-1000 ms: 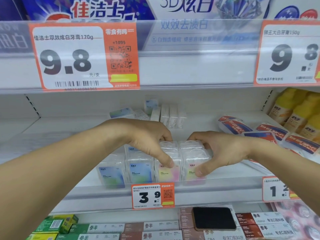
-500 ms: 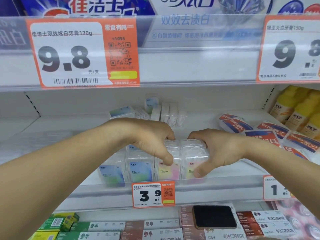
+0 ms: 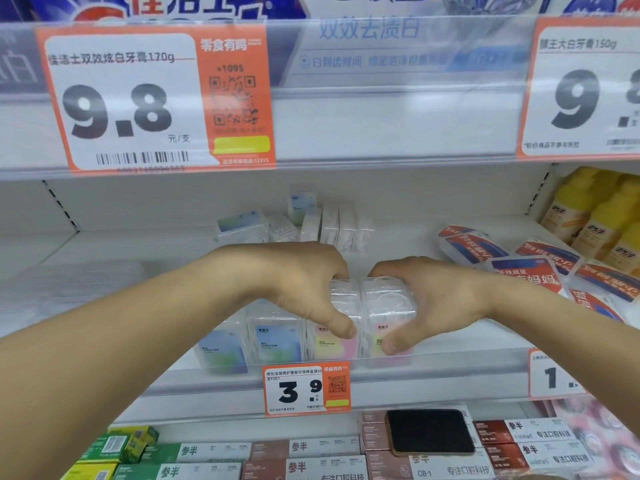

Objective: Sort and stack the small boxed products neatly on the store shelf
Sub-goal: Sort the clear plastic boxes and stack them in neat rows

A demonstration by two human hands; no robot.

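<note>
Small clear plastic boxes stand in a row at the front of the white shelf (image 3: 450, 344). Two carry blue labels (image 3: 277, 341) on the left, two carry pink-yellow labels (image 3: 334, 341) on the right. My left hand (image 3: 298, 282) curls over the top of the left pink-yellow box, thumb on its front. My right hand (image 3: 433, 299) clasps the rightmost pink-yellow box (image 3: 384, 306) from its right side, thumb low on the front. More of these boxes (image 3: 325, 226) lie loose and leaning at the back of the shelf.
Red-and-blue flat packs (image 3: 540, 268) fan out on the shelf's right, yellow bottles (image 3: 595, 216) behind them. A 3.9 price tag (image 3: 306, 389) hangs on the shelf rail. Toothpaste cartons (image 3: 311, 452) and a black phone (image 3: 429, 431) sit on the shelf below.
Both hands have stayed clasped on the pink-yellow boxes, closing in slightly. The view has shifted a little.
</note>
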